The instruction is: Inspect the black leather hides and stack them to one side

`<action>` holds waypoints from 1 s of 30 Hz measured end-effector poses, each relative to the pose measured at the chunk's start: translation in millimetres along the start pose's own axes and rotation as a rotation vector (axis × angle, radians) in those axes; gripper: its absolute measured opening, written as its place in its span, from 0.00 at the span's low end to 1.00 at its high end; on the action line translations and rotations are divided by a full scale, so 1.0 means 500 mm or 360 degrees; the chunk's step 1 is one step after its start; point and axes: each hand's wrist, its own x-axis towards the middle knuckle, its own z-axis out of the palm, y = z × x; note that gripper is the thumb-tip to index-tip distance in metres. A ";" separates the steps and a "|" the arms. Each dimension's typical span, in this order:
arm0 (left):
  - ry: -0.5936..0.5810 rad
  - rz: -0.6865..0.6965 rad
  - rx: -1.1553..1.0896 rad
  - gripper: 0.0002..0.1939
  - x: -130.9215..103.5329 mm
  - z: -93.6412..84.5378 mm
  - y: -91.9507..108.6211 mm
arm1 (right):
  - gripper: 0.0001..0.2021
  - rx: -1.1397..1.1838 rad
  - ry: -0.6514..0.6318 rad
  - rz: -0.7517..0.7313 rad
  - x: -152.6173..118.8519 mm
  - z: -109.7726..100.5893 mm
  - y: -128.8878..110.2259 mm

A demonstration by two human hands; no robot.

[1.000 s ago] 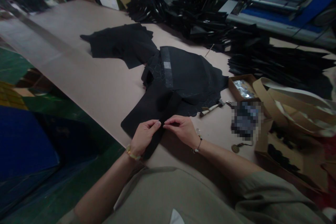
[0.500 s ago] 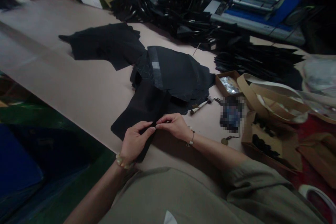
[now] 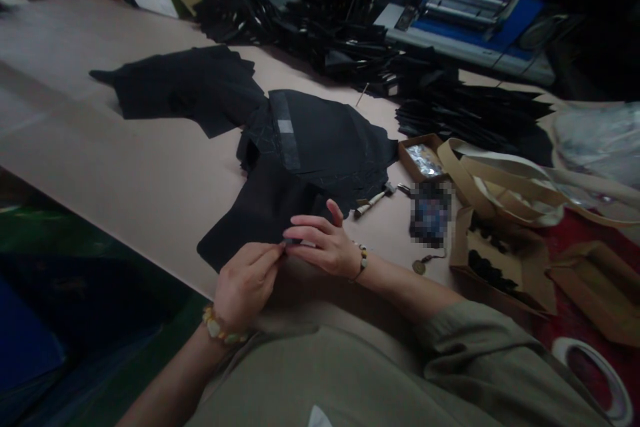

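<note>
A matte black fabric piece [image 3: 255, 203] lies at the front edge of the table, its left corner near the edge. My left hand [image 3: 247, 283] is closed, its thumb and fingertips pinched together at the near side of this piece. My right hand [image 3: 325, 243] meets it there, thumb and fingers pinching a small dark bit that appears to be the fabric's edge; its little finger is raised. Both hands' fingertips touch or nearly touch. The pinched part is mostly hidden. Just beyond lies a stack of black pieces [image 3: 325, 133] with a pale label.
A small hammer [image 3: 373, 201] lies right of the stack, near a blurred-out item [image 3: 431, 213]. Farther right are a small box of shiny parts [image 3: 425, 159], beige strapping [image 3: 500, 183], a cardboard box [image 3: 537, 273] and a tape roll [image 3: 595, 373]. More black pieces [image 3: 185, 87] lie left.
My left hand has turned over and closed more tightly. The fingers of my right hand have spread and lifted. The flap of black fabric below my hands no longer shows. The view has shifted slightly.
</note>
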 end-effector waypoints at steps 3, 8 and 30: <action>-0.0005 0.0111 0.0078 0.10 0.002 -0.004 0.005 | 0.07 0.0168 -0.0197 -0.0063 0.002 0.004 0.007; -0.0016 0.0195 0.0090 0.10 -0.003 -0.005 0.001 | 0.07 0.0275 -0.0302 -0.0076 0.003 0.009 0.011; 0.0136 0.0694 0.0264 0.17 -0.013 -0.016 -0.044 | 0.07 0.0413 0.0047 -0.0015 0.003 -0.005 0.001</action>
